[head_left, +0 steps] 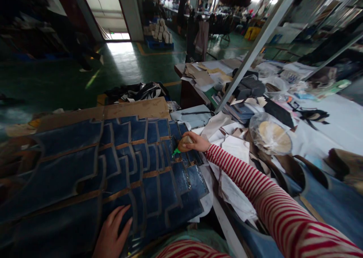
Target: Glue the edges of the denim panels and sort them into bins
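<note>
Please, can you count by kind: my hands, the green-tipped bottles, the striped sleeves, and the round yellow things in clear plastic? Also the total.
Hands (left hand, right hand): 2
Green-tipped bottle: 1
Striped sleeve: 1
Round yellow thing in clear plastic: 1
Total: 5

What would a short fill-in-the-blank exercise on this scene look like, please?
The right hand holds a brown container whose tip is bright ____.
The sleeve on that arm is patterned with red and whitish ____.
Apart from their duller edges, the flat pieces beside the left hand are dark ____.

Missing words: green; stripes; blue
</note>
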{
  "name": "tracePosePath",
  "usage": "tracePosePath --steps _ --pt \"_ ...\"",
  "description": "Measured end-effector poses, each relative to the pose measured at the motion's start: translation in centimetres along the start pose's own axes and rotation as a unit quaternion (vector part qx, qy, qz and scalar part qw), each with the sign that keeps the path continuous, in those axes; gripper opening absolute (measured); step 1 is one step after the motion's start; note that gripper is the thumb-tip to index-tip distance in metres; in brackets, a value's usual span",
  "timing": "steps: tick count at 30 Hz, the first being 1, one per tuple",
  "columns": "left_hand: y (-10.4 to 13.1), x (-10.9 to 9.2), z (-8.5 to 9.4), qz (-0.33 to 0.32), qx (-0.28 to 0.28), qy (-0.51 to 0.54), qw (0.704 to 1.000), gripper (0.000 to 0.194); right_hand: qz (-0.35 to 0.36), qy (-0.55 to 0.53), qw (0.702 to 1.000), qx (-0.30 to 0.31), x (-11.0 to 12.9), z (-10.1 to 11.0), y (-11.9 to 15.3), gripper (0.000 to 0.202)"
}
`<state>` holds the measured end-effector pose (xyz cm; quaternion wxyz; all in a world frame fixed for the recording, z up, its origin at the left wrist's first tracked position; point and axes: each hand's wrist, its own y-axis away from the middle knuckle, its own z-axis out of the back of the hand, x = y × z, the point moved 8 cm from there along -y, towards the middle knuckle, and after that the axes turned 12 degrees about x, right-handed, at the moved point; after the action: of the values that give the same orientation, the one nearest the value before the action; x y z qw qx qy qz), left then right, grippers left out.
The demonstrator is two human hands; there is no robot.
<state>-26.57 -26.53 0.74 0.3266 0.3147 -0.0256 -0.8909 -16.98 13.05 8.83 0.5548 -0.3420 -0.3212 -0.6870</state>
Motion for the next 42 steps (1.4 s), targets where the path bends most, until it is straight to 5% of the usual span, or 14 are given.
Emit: tracePosePath --steps 3,14,20,27,33,39,42 --pt "-0.1 -0.3 0.1 -0.004 0.004 -0.002 1.000 0.043 0.002 0.010 1.000 -0.025 0.1 0.2 0.3 0.046" --pt "-0.1 -0.3 0.1 -0.012 -0.005 -0.003 1.000 0.043 0.010 -0.033 0.999 0.034 1.1 -1.2 1.4 0.046" --pt "0.0 -0.4 0.2 -0.008 -0.007 -0.006 1.000 0.044 -0.006 -0.029 0.996 -0.081 0.8 0.7 -0.2 0.046" --pt "0.1 -0.5 0.3 0.003 -0.003 0.001 1.000 0.043 0.055 0.048 0.991 -0.110 1.7 0.9 -3.7 0.046" --pt "0.2 -0.4 0.2 -0.003 -0.011 0.007 1.000 0.042 0.057 0.080 0.992 -0.082 1.7 0.5 -4.0 0.047" --pt "0.1 -0.2 0.2 -0.009 -0.016 0.003 1.000 0.041 -0.002 0.004 0.998 0.064 1.3 -1.8 -2.1 0.046" --pt "0.2 -0.3 0.3 -0.007 -0.016 -0.001 1.000 0.041 -0.016 -0.015 0.999 0.047 1.2 -1.7 -1.9 0.047"
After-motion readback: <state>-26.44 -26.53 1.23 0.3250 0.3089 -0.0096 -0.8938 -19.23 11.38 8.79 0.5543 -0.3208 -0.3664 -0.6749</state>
